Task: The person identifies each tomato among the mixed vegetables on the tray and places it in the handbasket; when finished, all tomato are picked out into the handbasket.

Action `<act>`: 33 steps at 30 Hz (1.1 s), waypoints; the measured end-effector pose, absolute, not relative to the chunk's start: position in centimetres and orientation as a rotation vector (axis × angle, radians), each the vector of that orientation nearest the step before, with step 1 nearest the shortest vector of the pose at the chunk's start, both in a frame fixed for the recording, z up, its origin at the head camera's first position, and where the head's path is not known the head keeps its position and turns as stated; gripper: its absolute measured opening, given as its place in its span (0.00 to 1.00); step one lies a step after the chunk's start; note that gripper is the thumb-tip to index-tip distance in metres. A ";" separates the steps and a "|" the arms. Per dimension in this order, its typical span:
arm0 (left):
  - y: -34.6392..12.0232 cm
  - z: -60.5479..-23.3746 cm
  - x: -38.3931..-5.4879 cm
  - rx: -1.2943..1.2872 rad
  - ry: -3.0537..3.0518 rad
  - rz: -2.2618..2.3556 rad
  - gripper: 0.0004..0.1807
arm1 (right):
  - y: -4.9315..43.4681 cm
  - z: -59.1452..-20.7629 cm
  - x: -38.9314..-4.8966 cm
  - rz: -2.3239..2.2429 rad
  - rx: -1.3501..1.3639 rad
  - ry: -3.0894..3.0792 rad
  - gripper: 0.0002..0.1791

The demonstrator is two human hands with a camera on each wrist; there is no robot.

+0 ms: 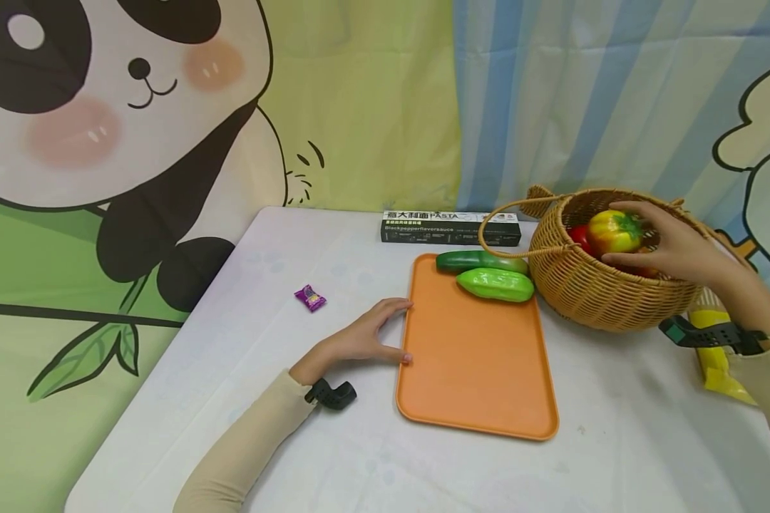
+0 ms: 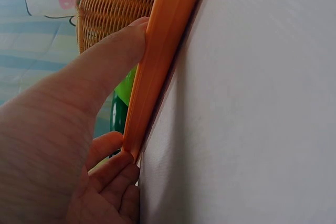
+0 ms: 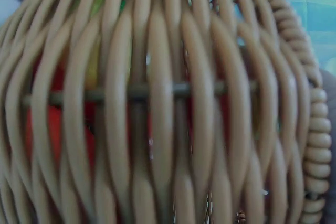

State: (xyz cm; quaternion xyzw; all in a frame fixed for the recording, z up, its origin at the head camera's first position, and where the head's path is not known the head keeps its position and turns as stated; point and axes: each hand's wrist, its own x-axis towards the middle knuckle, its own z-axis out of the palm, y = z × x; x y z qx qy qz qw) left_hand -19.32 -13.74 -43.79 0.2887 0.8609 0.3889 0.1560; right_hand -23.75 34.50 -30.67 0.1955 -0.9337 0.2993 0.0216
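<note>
An orange tray (image 1: 478,356) lies on the table with a dark green cucumber (image 1: 475,261) and a bright green, bumpy vegetable (image 1: 495,284) on its far end. My left hand (image 1: 359,333) rests at the tray's left edge, its thumb and fingertips touching the rim, as the left wrist view also shows. My right hand (image 1: 670,242) reaches into the wicker basket (image 1: 603,292) and grips a yellow-and-red, round toy fruit or vegetable (image 1: 606,231) with a green top. A red item (image 1: 579,239) sits beside it. In the right wrist view the basket's weave (image 3: 160,77) hides most contents.
A dark pasta box (image 1: 450,229) lies behind the tray. A purple-wrapped candy (image 1: 310,298) is left of it. The basket's looped handle (image 1: 488,224) extends over the tray's far corner. A yellow packet (image 1: 721,356) lies partly under the right forearm. A printed cloth backs the table.
</note>
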 end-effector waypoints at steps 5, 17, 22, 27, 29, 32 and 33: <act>-13.7 -43.7 -19.3 0.826 2.453 1.115 0.52 | 34.8 -30.8 -24.3 0.842 0.634 -2.979 0.43; -13.7 -43.8 -19.4 0.845 2.467 1.117 0.52 | 35.0 -31.0 -25.3 0.770 0.586 -3.175 0.42; -13.7 -43.7 -19.5 0.864 2.477 1.116 0.52 | 34.9 -31.1 -25.6 0.756 0.593 -3.186 0.42; -13.7 -43.6 -19.4 0.858 2.476 1.117 0.52 | 34.8 -31.3 -25.9 0.753 0.610 -3.196 0.41; -13.7 -43.6 -19.4 0.852 2.472 1.116 0.52 | 34.7 -31.4 -25.9 0.751 0.619 -3.200 0.40; -13.8 -43.7 -19.4 0.844 2.467 1.116 0.52 | 34.7 -31.6 -25.8 0.739 0.628 -3.203 0.38; -13.8 -43.7 -19.4 0.846 2.466 1.117 0.52 | 34.7 -31.6 -25.8 0.742 0.630 -3.203 0.38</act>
